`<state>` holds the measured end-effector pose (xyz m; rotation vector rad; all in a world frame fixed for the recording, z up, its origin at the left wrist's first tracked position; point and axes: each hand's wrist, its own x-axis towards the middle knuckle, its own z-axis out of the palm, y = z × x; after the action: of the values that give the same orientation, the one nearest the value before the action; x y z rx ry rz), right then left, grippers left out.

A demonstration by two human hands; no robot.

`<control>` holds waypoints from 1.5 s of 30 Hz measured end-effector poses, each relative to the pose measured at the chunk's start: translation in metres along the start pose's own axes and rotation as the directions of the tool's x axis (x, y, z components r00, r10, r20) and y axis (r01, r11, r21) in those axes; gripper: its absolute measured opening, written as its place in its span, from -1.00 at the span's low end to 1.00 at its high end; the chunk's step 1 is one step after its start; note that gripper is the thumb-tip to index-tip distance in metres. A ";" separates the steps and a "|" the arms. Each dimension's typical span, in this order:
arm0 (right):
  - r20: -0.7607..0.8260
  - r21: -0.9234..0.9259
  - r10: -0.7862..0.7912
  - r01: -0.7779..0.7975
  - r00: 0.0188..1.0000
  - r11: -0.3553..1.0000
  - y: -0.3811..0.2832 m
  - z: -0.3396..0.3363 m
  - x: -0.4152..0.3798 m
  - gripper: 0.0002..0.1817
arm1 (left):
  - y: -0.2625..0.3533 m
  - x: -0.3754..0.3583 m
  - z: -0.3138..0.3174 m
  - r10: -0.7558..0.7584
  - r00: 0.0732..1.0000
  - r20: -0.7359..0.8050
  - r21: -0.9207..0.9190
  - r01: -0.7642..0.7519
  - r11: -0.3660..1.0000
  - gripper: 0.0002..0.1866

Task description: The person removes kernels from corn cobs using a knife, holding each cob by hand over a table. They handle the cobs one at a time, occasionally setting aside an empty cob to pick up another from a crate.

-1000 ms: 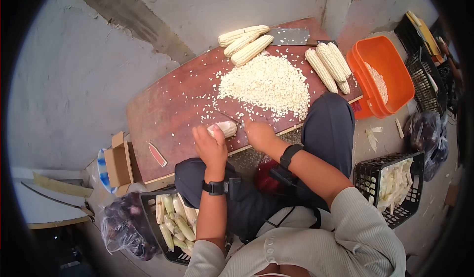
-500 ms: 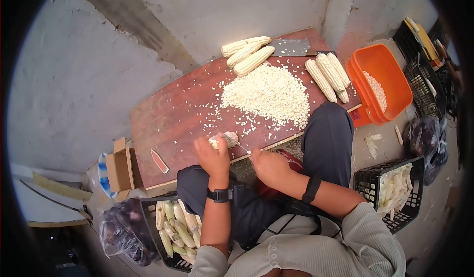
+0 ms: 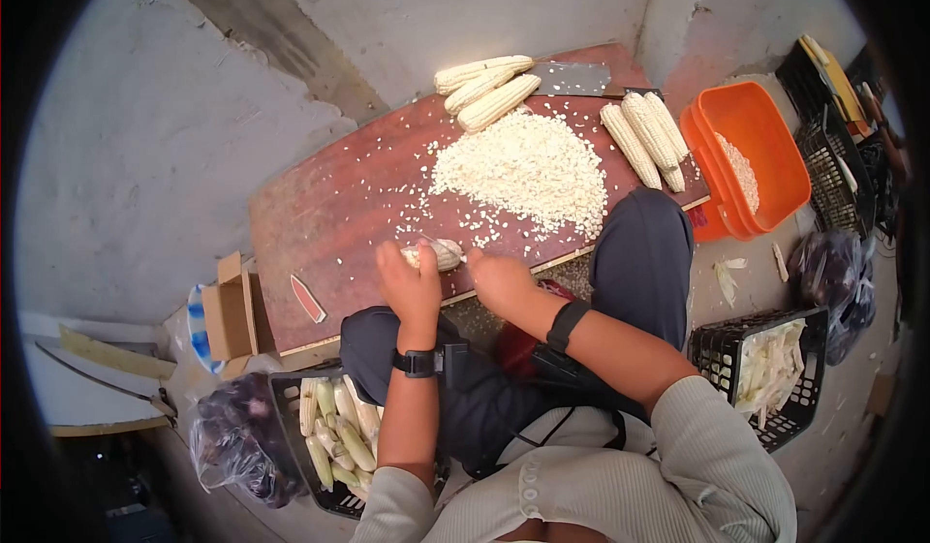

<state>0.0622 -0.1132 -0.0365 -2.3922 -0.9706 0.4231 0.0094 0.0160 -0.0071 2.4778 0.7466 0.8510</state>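
Observation:
My left hand is closed round the left end of a corn cob, which lies low over the front edge of the red board. My right hand is closed at the cob's right end on a thin knife, whose blade shows only in part along the cob. Beyond the hands is a heap of loose white kernels, with more kernels scattered around it. Whole cobs lie behind the heap beside a cleaver, and several more cobs lie to its right.
An orange bucket with kernels stands right of the board. Black crates hold husks at right and corn at lower left. Plastic bags, a cardboard box and a red-and-white piece are also about.
My right hand has moved left and up, closer to the cob's end. The knife now lies nearer along the cob. The whole view has shifted slightly.

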 end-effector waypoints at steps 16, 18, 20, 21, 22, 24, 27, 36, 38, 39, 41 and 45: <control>-0.023 -0.089 0.081 -0.082 0.996 0.993 -0.001 -0.004 -0.053 -0.83 | 0.002 -0.018 -0.004 0.068 0.995 -0.071 0.071 -0.062 0.995 -0.65; -0.001 -0.098 0.061 -0.061 0.998 0.993 0.000 -0.006 -0.052 -0.82 | 0.008 -0.017 -0.007 0.040 0.998 -0.046 0.051 -0.038 0.998 -0.65; 0.027 -0.091 0.091 -0.088 0.996 0.992 0.000 -0.005 -0.046 -0.81 | 0.009 -0.015 -0.006 0.027 0.999 -0.020 0.031 -0.026 0.999 -0.65; 0.045 -0.085 0.125 -0.121 0.991 0.989 -0.002 -0.003 -0.039 -0.80 | 0.007 -0.012 -0.005 0.023 1.000 -0.011 0.020 -0.023 1.000 -0.65; 0.066 -0.079 0.157 -0.151 0.985 0.985 -0.003 -0.001 -0.034 -0.79 | 0.004 -0.011 -0.004 0.017 1.000 -0.003 0.010 -0.017 1.000 -0.66; 0.066 -0.080 0.126 -0.120 0.990 0.990 -0.007 -0.006 -0.029 -0.80 | 0.001 -0.007 -0.002 -0.002 1.000 0.004 0.025 0.002 1.000 -0.66; 0.062 -0.061 0.098 -0.094 0.993 0.994 -0.004 -0.001 -0.018 -0.79 | 0.001 -0.001 -0.002 -0.008 1.000 0.018 0.045 0.007 0.999 -0.66; -0.104 0.213 -0.033 0.054 0.994 0.976 0.012 0.021 0.006 -0.79 | -0.003 -0.007 0.001 0.042 0.998 -0.048 0.082 -0.037 0.996 -0.67; 0.038 0.362 0.037 -0.048 0.999 0.931 0.010 0.003 0.004 -0.74 | -0.004 -0.010 0.000 0.047 0.996 -0.078 0.062 -0.042 0.997 -0.69; 0.205 0.448 0.117 -0.200 0.972 0.871 0.000 -0.026 -0.003 -0.71 | -0.005 -0.013 -0.001 0.039 0.997 -0.073 0.053 -0.035 0.998 -0.69; -0.032 0.265 0.029 -0.020 0.999 0.964 0.015 -0.008 -0.008 -0.68 | -0.005 -0.015 -0.002 0.033 0.997 -0.064 0.041 -0.031 0.999 -0.70; -0.161 0.078 -0.052 0.065 0.986 0.995 0.007 -0.020 -0.031 -0.75 | -0.001 -0.015 -0.010 0.026 0.999 -0.038 0.026 -0.025 0.999 -0.69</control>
<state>0.0535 -0.1466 -0.0213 -2.2776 -0.9299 0.2422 -0.0070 0.0097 -0.0068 2.5053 0.7446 0.9067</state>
